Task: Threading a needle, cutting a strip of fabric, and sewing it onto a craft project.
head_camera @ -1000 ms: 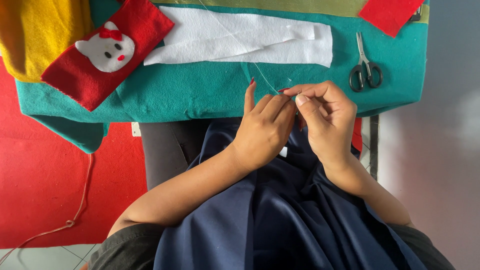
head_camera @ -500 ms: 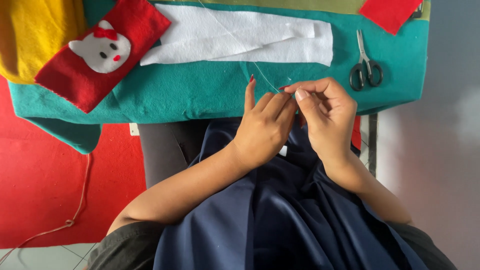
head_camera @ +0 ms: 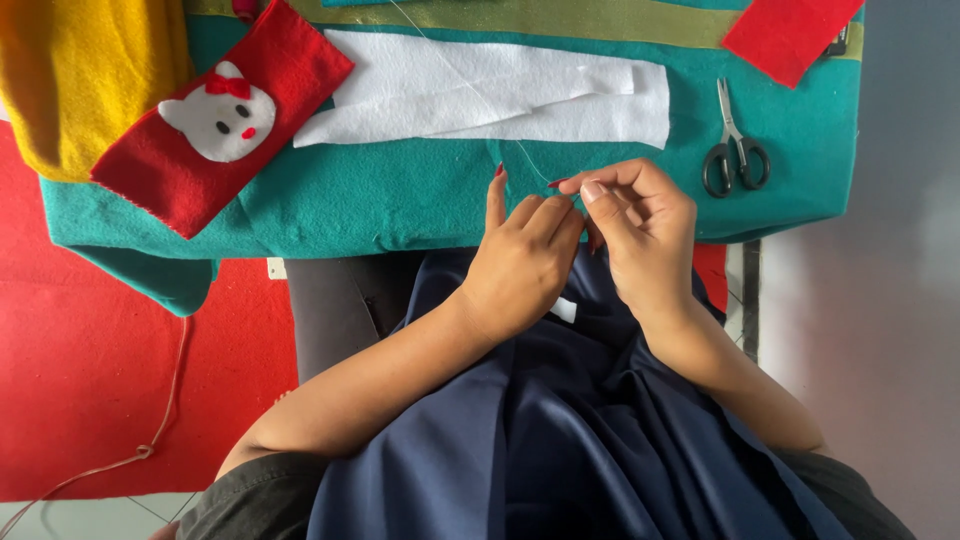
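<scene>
Thread [head_camera: 470, 85]: one strand, pinched by both hands, left [head_camera: 520, 262], right [head_camera: 640, 232]; one scissors [head_camera: 735, 155].

Two hands [head_camera: 520, 262], one scissors [head_camera: 735, 150], one thread [head_camera: 470, 85]

Bare teal felt [head_camera: 400, 210] lies open left of the hands; scissors [head_camera: 735, 155] crowd the right.

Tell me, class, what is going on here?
A person sits at a table covered in teal felt, navy fabric on their lap. The left hand and right hand meet, pinching a thin white thread that runs up across white felt. Scissors lie unused to the right.
</scene>
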